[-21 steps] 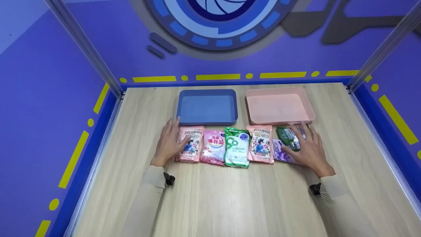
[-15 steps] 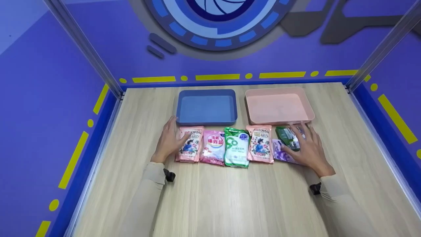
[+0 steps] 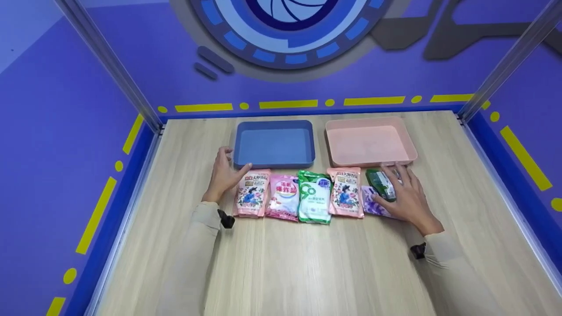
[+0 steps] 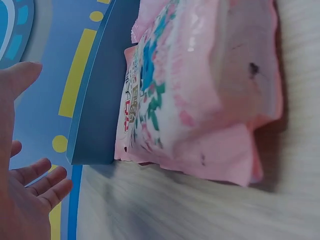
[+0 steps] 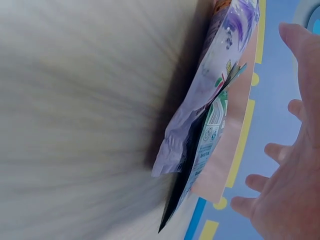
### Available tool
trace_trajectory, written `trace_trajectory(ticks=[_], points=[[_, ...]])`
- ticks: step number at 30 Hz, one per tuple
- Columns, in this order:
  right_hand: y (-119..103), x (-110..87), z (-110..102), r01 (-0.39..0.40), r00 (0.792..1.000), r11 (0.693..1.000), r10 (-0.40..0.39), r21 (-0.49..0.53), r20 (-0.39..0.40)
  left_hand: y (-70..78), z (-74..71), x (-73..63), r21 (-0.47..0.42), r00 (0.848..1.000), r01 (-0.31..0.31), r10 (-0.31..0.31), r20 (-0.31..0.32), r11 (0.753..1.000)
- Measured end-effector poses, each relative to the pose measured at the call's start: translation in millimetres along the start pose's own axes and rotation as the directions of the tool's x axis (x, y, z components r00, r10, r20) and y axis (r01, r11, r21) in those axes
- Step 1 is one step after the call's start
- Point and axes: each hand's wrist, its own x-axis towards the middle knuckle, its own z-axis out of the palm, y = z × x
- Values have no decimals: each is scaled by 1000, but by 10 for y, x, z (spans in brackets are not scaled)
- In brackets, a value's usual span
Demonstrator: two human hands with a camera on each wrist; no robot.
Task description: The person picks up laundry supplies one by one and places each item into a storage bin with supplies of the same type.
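My left hand is beside the front left corner of the blue tray, thumb spread out above the left pink floral bag. In the left wrist view its fingers hold nothing. My right hand hovers over a dark green packet and a purple bag, covering part of both. The right wrist view shows a gap between that hand and the purple bag; the green packet leans on it. Between the hands lie a pink-white bag, a green-white bag and another pink floral bag.
A pink tray stands right of the blue one, behind the row of bags. Both trays sit on a wooden table. Purple-blue panels with yellow marks enclose the table at the back and both sides.
My left hand has moved forward, from beside the left pink floral bag to the blue tray's corner. The right hand stays over the green and purple packets. The bags have not moved.
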Motion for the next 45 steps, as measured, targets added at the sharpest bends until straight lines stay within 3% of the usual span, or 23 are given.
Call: trace_trajectory(ticks=[5,11,23,39,45], points=[[-33,7,19,5,1000,1000,-5,-10,1,-13,-2,115,-49,998,57,-58,-10,997],[-84,25,38,24,1000,999,-24,-46,-3,-2,0,222,-85,997,79,-78,14,993],[-202,77,51,55,998,998,-54,-22,23,46,28,323,-1,975,190,-189,116,982],[-385,133,93,156,981,988,-154,-11,119,26,111,452,37,969,158,-162,186,987],[-482,160,95,173,974,985,-170,-9,153,30,132,466,63,960,188,-197,197,980]])
